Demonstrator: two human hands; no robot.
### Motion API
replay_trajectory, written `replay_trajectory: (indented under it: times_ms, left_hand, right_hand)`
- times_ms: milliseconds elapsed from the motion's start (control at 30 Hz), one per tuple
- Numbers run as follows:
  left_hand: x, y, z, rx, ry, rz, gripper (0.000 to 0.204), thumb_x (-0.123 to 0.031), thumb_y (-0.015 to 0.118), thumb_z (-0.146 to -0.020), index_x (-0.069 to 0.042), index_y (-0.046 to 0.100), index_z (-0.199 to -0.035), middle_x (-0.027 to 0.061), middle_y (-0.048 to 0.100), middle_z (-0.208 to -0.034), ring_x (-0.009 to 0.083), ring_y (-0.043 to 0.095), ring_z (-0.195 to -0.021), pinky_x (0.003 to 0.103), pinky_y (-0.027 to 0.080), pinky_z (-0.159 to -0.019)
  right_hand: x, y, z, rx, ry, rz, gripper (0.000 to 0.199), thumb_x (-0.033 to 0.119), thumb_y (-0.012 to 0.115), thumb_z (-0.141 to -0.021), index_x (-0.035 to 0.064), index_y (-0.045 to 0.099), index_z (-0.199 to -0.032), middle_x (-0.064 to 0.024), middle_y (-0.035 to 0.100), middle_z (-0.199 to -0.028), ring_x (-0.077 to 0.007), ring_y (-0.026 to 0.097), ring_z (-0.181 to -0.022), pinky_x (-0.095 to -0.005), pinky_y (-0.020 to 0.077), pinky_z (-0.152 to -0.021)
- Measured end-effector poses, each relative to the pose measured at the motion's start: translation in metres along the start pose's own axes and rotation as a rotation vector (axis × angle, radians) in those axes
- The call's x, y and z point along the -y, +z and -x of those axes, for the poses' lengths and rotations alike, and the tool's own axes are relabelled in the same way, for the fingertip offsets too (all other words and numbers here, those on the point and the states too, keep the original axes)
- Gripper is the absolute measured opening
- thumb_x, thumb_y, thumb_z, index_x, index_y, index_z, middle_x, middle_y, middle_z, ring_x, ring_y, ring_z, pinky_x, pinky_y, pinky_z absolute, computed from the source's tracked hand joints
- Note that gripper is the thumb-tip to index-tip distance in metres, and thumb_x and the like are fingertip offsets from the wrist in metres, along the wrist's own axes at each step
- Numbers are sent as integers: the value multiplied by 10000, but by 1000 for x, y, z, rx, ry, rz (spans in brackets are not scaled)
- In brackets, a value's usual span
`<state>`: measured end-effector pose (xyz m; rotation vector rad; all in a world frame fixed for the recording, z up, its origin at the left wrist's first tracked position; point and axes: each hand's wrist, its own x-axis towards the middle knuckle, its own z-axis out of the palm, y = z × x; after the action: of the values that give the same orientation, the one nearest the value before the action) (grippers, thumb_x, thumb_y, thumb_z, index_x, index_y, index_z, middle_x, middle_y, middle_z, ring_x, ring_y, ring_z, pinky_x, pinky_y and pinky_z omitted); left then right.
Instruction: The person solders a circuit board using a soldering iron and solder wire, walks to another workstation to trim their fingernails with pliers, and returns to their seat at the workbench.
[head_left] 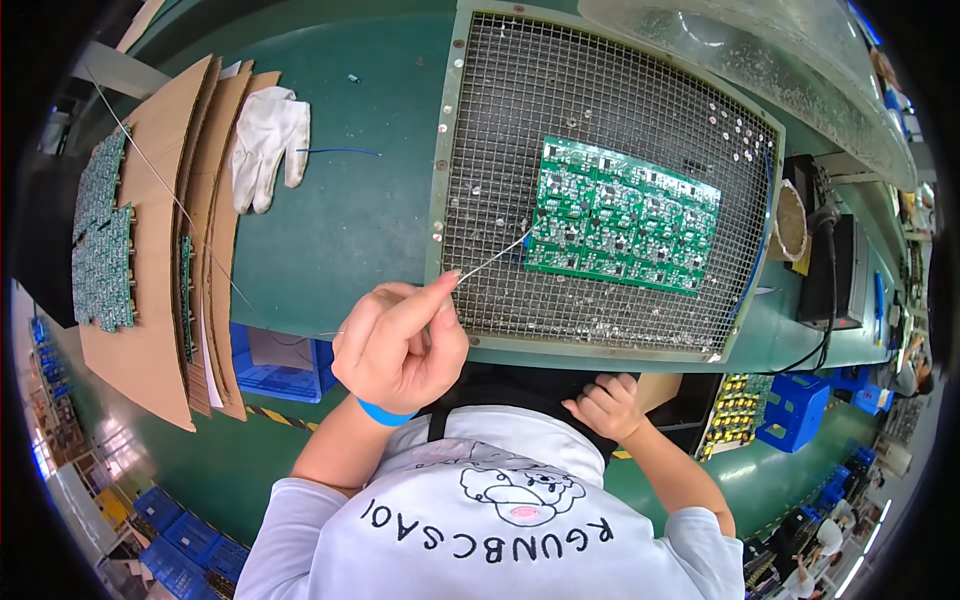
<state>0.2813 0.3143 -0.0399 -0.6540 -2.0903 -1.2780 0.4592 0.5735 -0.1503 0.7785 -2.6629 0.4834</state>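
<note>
Head view: left hand (pixel 400 345) with solder wire (pixel 492 258) at circuit board (pixel 622 215) edge

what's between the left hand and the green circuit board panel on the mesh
In the head view, a thin solder wire runs from the left hand to the green circuit board panel; beneath it lies only bare wire mesh tray.
</note>
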Motion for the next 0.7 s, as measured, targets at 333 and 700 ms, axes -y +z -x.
replay_trajectory:
  times_ms: [333,700]
  left_hand:
    - [-6,-1,-1,8,-5,-23,265,58,645,-719,-7,702,-969,11,474,-614,120,498,-488,242,453,-472]
    - [-51,8,-15,416,-85,506,222,34,717,-709,-26,707,-922,73,573,-793,153,594,-629,261,490,-523]
  right_hand:
    - [25,-55,-56,-59,-188,-131,151,28,647,-786,33,677,-934,-120,604,-1082,-224,575,-1011,-322,549,-776]
    - [57,-61,-170,-782,295,-1346,812,-54,678,-738,44,249,-1420,-187,57,-1532,-303,337,-1345,-339,530,-901]
